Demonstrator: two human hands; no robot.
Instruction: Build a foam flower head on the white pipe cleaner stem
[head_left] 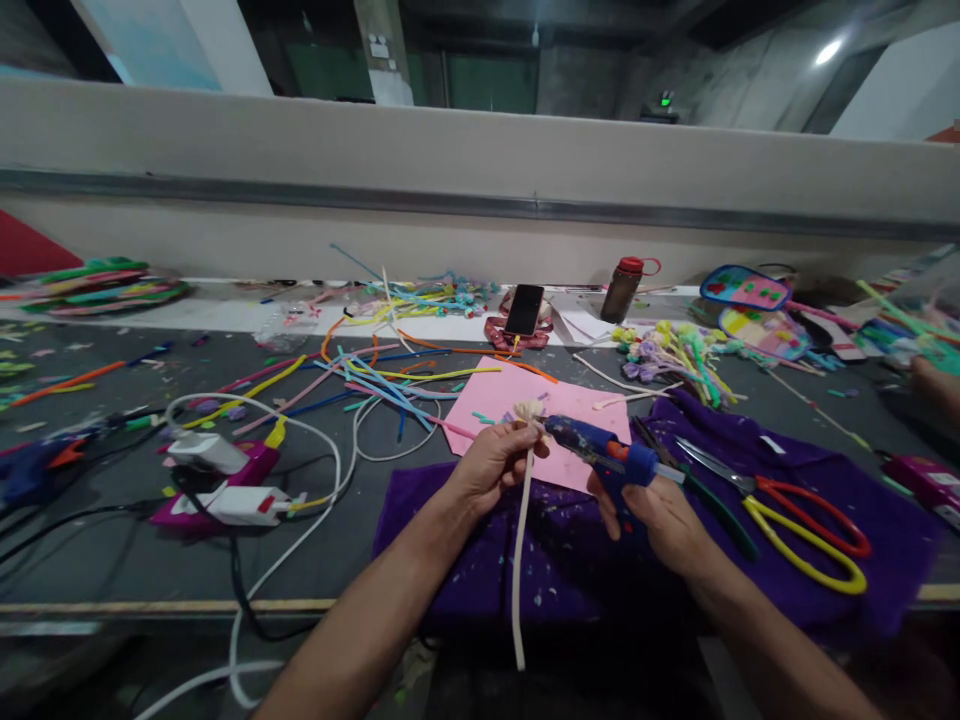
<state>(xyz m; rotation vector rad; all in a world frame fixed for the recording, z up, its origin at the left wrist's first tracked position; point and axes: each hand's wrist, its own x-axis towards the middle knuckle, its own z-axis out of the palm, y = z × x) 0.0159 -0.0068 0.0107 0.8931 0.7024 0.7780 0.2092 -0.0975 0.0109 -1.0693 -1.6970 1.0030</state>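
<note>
My left hand is closed, pinching a cream pipe-cleaner flower just below its fluffy head. Its long cream stem hangs down past the table's front edge. In my right hand is a blue glue gun, fingers wrapped round its handle and a clear glue stick poking out at the rear. The nozzle points left and is close to the flower head; whether they touch I cannot tell. Below both hands lie a pink sheet and a purple cloth flecked with scraps.
Scissors with red and yellow handles and dark-green-handled pliers rest at right. A magenta power strip with white cables lies left. Behind are loose pipe cleaners, a phone, a bottle and finished flowers. Another person's hand shows far right.
</note>
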